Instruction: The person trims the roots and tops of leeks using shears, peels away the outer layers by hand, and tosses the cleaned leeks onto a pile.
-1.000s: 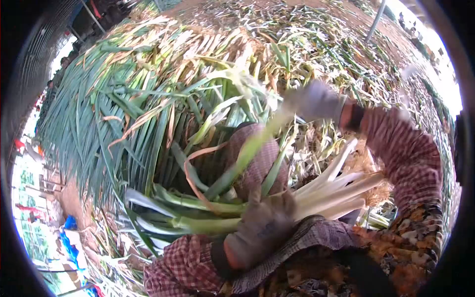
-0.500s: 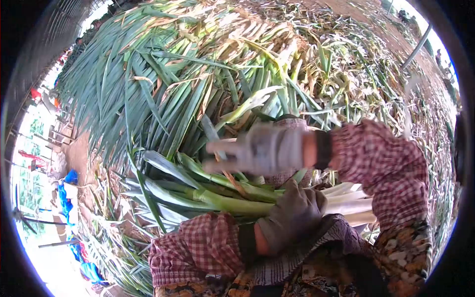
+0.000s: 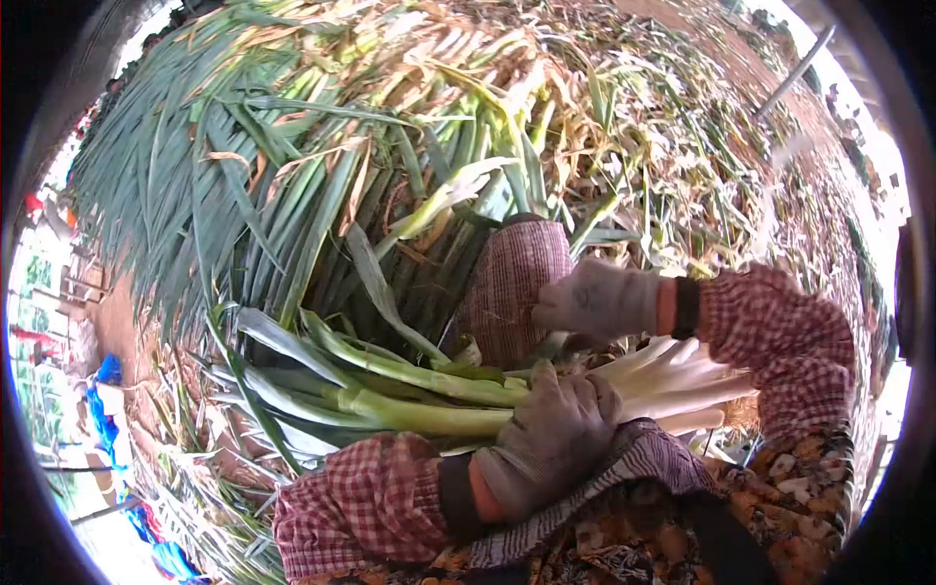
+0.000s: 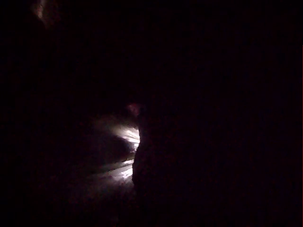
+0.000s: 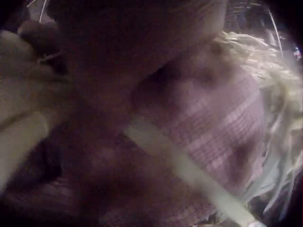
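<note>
Currently, a bundle of leek-like stalks lies crosswise at the far edge of the person's lap, just on the near side of a raised knee in striped cloth; its green leaves fan out past the lap's left edge, while its pale shafts and brownish roots point right, beside the right sleeve. The gloved left hand is clamped round the middle of the bundle, fingers curled over the top; a striped cloth lies just below it, over flowered fabric. The gloved right hand is above the pale shafts, next to the knee, its fingers bent inward; in the right wrist view a pale strip slants across, and I cannot tell whether that hand pinches it. The left wrist view is almost black, with a few faint pale streaks; what they are cannot be made out.

Beyond the knee, a broad heap of stalks covers the ground, blue-green leaves spilling left; yellowed loose leaves spread to its right; a metal pole slants behind them; something blue lies near the ground's left edge.
</note>
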Demonstrator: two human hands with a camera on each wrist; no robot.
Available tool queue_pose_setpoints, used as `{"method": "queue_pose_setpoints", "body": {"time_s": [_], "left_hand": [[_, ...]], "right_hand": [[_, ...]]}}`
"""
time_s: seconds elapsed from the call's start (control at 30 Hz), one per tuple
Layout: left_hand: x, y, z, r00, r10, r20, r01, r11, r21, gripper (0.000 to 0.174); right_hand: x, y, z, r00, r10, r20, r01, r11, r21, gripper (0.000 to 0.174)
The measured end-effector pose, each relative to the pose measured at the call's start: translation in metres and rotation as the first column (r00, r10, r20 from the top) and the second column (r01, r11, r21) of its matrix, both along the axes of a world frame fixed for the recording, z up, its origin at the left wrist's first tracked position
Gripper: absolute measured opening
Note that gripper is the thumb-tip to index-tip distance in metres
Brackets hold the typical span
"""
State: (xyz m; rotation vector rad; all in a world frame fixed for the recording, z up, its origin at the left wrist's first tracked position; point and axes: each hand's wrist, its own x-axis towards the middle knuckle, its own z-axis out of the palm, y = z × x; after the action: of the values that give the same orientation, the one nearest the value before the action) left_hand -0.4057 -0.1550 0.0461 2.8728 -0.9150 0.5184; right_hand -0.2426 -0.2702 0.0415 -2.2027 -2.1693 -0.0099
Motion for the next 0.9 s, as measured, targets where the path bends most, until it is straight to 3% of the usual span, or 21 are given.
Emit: {"method": "queue_pose_setpoints", "body": {"time_s": [0.03,0.13,0.23,0.27,0.37,0.43,0.5,0.57,0.63,0.67,0.77,0.8,0.83,0.87,0.9], "left_hand": [[-0.001,-0.001,-0.001,0.999,-0.009,-0.034,0.009,1.0,0.007,0.023],[-0.005,-0.002,0.0,0.996,-0.017,-0.09,0.02,0.999,0.025,0.022],[-0.002,0.0,0.004,0.995,-0.049,-0.085,0.047,0.999,-0.028,0.02],[-0.001,0.0,0.002,0.993,-0.06,-0.101,0.053,0.996,-0.072,0.019],[-0.003,-0.003,0.0,0.976,-0.083,-0.203,0.056,0.989,-0.139,0.018],[-0.002,0.005,-0.001,0.983,-0.035,-0.179,0.018,0.995,-0.095,0.018],[-0.004,0.004,-0.002,0.996,0.006,-0.091,-0.011,0.999,-0.047,0.018],[-0.009,0.003,-0.003,0.997,0.039,-0.072,-0.039,0.999,0.002,0.019],[-0.013,0.006,0.0,0.998,0.066,-0.021,-0.065,0.997,0.044,0.019],[-0.013,0.007,0.001,0.997,0.07,0.03,-0.071,0.996,0.059,0.019],[-0.011,0.007,-0.003,0.994,0.085,0.07,-0.088,0.995,0.05,0.019],[-0.011,-0.001,-0.007,0.995,0.083,0.057,-0.084,0.996,0.019,0.019],[-0.01,-0.006,-0.006,0.997,0.068,0.047,-0.069,0.997,0.016,0.019],[-0.01,-0.006,-0.004,0.998,0.057,0.035,-0.058,0.998,0.019,0.02],[-0.011,-0.007,-0.004,0.999,0.051,0.013,-0.051,0.998,0.029,0.02]], "right_hand": [[0.011,-0.001,-0.028,0.996,0.084,-0.009,-0.084,0.979,-0.185,0.029],[0.015,-0.023,-0.067,1.0,-0.011,0.02,0.019,0.902,-0.431,0.022],[0.029,-0.033,-0.044,0.986,-0.147,0.08,0.163,0.95,-0.266,0.013],[0.024,-0.036,-0.045,0.982,-0.187,-0.026,0.185,0.981,-0.062,0.01],[0.004,-0.032,-0.061,0.951,-0.295,-0.096,0.271,0.94,-0.205,0.013],[0.016,-0.023,-0.058,0.96,-0.273,-0.062,0.22,0.873,-0.436,0.018],[0.018,-0.018,-0.028,0.964,-0.205,0.168,0.257,0.877,-0.407,0.017],[0.068,-0.04,-0.037,0.907,-0.284,0.312,0.292,0.956,0.022,0.008],[0.203,-0.079,-0.037,0.749,-0.659,0.067,0.659,0.752,0.028,0.017],[0.234,-0.091,0.019,0.556,-0.807,0.197,0.813,0.578,0.07,0.026],[0.243,-0.088,0.078,0.367,-0.782,0.504,0.915,0.401,-0.045,0.062],[0.21,-0.063,0.092,0.46,-0.753,0.471,0.873,0.482,-0.081,0.062],[0.142,-0.016,0.088,0.67,-0.682,0.292,0.733,0.67,-0.117,0.062],[0.08,0.026,0.082,0.861,-0.487,0.146,0.506,0.852,-0.138,0.062],[0.027,0.058,0.07,0.976,-0.196,0.095,0.208,0.969,-0.134,0.062]]}}
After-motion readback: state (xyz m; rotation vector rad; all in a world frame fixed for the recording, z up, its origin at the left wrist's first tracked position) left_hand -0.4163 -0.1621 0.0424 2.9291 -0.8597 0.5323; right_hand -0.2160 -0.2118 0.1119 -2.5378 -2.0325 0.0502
